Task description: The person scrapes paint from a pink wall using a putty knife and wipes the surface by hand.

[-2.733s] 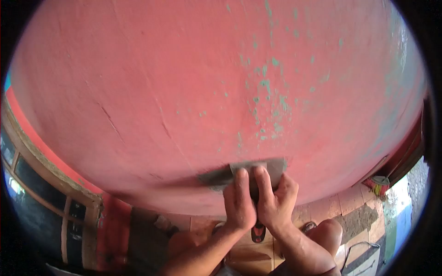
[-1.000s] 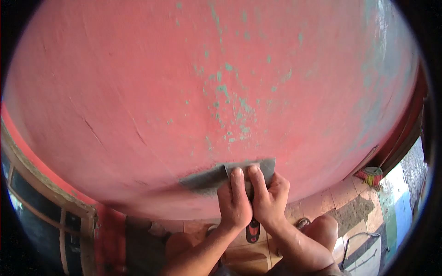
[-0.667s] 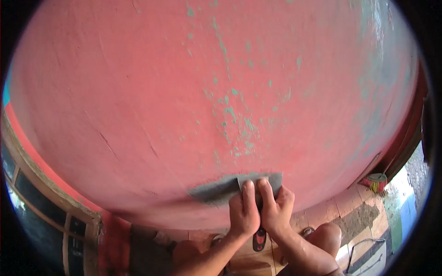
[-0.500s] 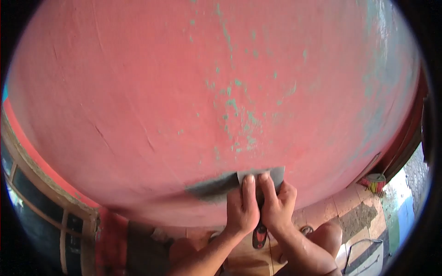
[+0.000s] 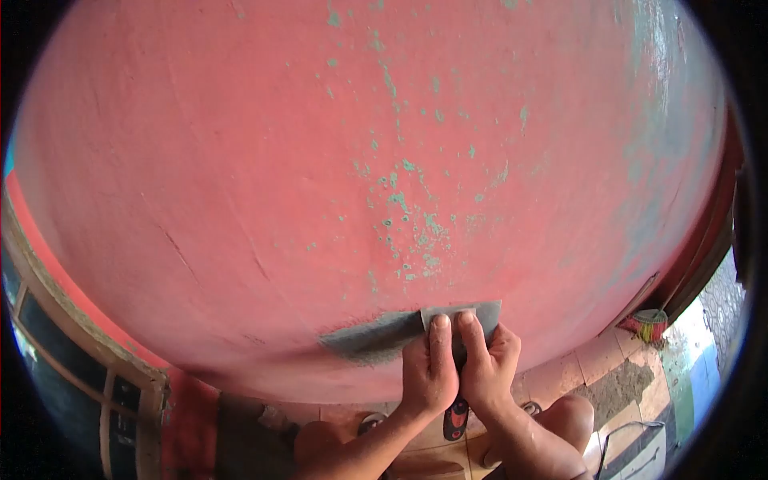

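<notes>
Both thumbs press flat against the metal blade of a scraper (image 5: 486, 312), whose black and red handle points down below my fists. My left hand (image 5: 430, 368) closes around the tool from the left. On the other side, my right hand (image 5: 490, 364) grips it too, fingers curled. The blade lies against the red painted wall (image 5: 240, 160), close to its lower part. Just left of the blade, a dark grey smeared patch (image 5: 372, 338) covers the wall. What lies under the blade is hidden.
Green flecks of bare paint (image 5: 412, 224) mark the wall above my hands. A broom (image 5: 648, 324) leans at the lower right. Floor tiles (image 5: 612, 352) carry a patch of grey-brown rubble (image 5: 620, 388). A window frame (image 5: 104, 392) stands at the lower left.
The scraper and both hands have shifted slightly right and down in view, and the wall also sits a little lower. More of the grey patch shows left of the blade.
</notes>
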### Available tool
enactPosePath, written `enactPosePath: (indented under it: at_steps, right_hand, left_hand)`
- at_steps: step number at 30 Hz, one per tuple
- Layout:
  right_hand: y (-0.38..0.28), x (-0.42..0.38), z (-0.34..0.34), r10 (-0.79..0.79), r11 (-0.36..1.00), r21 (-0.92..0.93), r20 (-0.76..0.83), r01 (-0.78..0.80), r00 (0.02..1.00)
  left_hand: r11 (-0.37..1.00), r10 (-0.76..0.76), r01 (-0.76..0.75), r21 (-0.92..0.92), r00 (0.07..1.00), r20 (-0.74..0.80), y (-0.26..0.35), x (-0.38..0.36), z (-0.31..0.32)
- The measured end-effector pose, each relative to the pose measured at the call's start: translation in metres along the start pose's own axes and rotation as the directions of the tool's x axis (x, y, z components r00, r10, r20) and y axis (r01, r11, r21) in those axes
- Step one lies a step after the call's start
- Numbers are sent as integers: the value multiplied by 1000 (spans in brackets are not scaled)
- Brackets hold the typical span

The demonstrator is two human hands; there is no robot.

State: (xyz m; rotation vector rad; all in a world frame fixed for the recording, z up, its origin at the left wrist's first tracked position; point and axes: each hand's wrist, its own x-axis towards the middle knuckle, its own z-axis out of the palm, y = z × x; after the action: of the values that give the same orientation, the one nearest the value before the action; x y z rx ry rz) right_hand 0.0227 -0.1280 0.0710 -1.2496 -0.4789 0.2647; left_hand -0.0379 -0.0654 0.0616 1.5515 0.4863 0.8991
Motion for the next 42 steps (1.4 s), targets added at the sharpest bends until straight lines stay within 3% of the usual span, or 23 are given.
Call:
enactPosePath:
  at_steps: [1, 6, 10, 13, 19, 23, 26, 28, 29, 31, 35, 36, 42]
  right_hand:
    - [3, -2, -1, -5, 1000, -14, -1, 5, 1000]
    - [1, -2, -5, -9, 1000, -7, -27, 9, 1000]
    - [-6, 2, 0, -29, 1000, 9, -34, 29, 999]
    - [-4, -5, -2, -37, 998, -53, -18, 36, 999]
    - [-8, -2, 7, -22, 1000, -2, 8, 22, 1000]
    - [8, -9, -4, 24, 998, -62, 24, -22, 999]
    - [0, -1, 6, -40, 999, 11, 7, 40, 999]
    - [-14, -3, 9, 21, 999, 24, 28, -22, 999]
    - [-9, -7, 9, 30, 999, 19, 14, -30, 999]
    - [3, -10, 5, 19, 1000, 8, -14, -19, 1000]
    - [-14, -4, 10, 88, 995, 49, 25, -89, 996]
    - [-13, -3, 11, 75, 996, 49, 29, -76, 997]
    - [1, -11, 17, 17, 996, 92, 29, -20, 999]
  left_hand:
    - [999, -33, 33, -14, 999, 20, -2, -2, -1]
    - [994, 105, -103, 31, 990, -89, -4, -6, 17]
    - [1000, -4, 3, 7, 996, 85, 16, 8, -1]
    - [992, 115, -112, 55, 992, -54, -6, -5, 8]
    - [999, 9, -9, -35, 1000, 26, 10, 2, -6]
    - [998, 60, -58, 29, 995, -80, -8, -8, 4]
    - [997, -18, 14, -74, 999, -43, 6, -2, 3]
    - [997, -39, 37, -65, 999, -18, 11, -2, -5]
    - [997, -19, 16, -74, 999, -39, 10, -4, -2]
    - [996, 52, -47, 78, 996, -72, -2, -9, -2]
    - [986, 101, -105, -132, 994, -40, 11, 3, -3]
    - [993, 46, -45, -107, 999, 3, 5, 4, -9]
    - [997, 65, -65, -48, 998, 1, 2, -2, -14]
